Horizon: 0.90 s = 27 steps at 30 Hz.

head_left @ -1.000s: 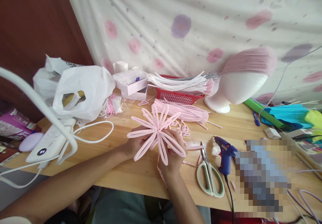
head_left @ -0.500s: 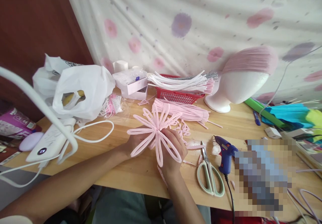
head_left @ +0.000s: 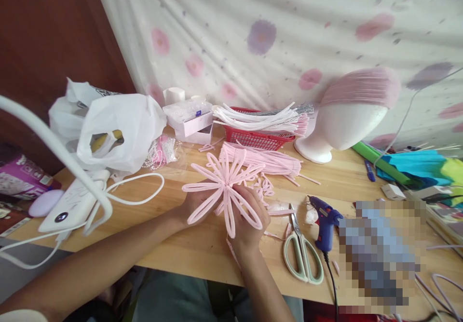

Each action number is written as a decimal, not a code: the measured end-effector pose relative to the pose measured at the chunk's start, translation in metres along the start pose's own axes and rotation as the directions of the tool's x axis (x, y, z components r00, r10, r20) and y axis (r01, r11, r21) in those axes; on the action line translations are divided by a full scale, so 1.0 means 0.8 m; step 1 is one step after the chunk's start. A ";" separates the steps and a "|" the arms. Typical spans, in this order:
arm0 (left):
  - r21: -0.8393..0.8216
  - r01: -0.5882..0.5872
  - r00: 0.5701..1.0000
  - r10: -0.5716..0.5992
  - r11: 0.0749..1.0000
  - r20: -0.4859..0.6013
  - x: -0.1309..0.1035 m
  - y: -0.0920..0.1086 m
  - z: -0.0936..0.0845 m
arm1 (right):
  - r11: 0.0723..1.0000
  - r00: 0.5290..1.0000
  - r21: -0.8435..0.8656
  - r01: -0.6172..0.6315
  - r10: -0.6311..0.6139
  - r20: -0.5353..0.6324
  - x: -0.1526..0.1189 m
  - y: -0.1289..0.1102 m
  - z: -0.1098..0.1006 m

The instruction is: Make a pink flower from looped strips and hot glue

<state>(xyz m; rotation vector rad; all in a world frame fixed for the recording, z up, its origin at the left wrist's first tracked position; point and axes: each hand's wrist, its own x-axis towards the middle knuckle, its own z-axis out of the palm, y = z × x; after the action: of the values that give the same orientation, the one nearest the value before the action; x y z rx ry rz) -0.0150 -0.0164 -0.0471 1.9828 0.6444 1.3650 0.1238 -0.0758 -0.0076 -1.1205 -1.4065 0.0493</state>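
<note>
A pink pipe-cleaner flower (head_left: pixel 226 187) with several long looped petals faces up toward me above the front of the table. Behind its right petals, my right hand (head_left: pixel 251 216) is closed around the base of the flower. My left hand (head_left: pixel 198 205) is on the flower's other side, mostly covered by petals; its fingers are hidden, so its grip does not show. Scissors (head_left: pixel 302 254) with pale green handles lie to the right of my right hand. Beyond the flower are a bundle of pink pipe cleaners (head_left: pixel 264 160) and short curled pink pieces (head_left: pixel 263 187).
A blue glue gun (head_left: pixel 324 225) stands right of the scissors, its cord running off the front edge. Farther back are a red basket (head_left: pixel 249 139) of pipe cleaners and a white foam head (head_left: pixel 347 124). White plastic bags (head_left: pixel 119 139) and a power strip (head_left: pixel 68 206) sit at left.
The flower's petals have shifted very slightly, with some upper and right ones spread a little farther right. Both hands stay in nearly the same place.
</note>
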 end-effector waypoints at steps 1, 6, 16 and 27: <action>-0.001 -0.008 1.000 0.008 1.000 -0.011 0.000 0.002 0.000 | 1.000 1.000 0.002 -0.002 0.002 0.006 0.000 0.000 0.000; 0.029 -0.050 0.996 0.052 0.998 -0.069 0.003 0.009 -0.001 | 1.000 1.000 0.002 0.001 -0.001 0.011 0.001 -0.001 0.000; 0.171 0.124 0.976 -0.089 0.977 -0.200 0.016 0.018 -0.011 | 0.969 0.970 -0.049 -0.243 0.242 -0.026 0.007 -0.002 -0.009; 0.310 0.135 0.973 -0.066 0.941 -0.222 0.023 0.025 -0.014 | 0.824 0.822 -0.045 -0.565 0.557 -0.119 0.019 0.002 -0.100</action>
<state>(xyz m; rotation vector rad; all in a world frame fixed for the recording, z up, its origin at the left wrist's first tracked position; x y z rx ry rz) -0.0183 -0.0149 -0.0182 2.0345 1.1167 1.4923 0.1915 -0.1120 0.0203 -1.5554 -0.9508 0.3600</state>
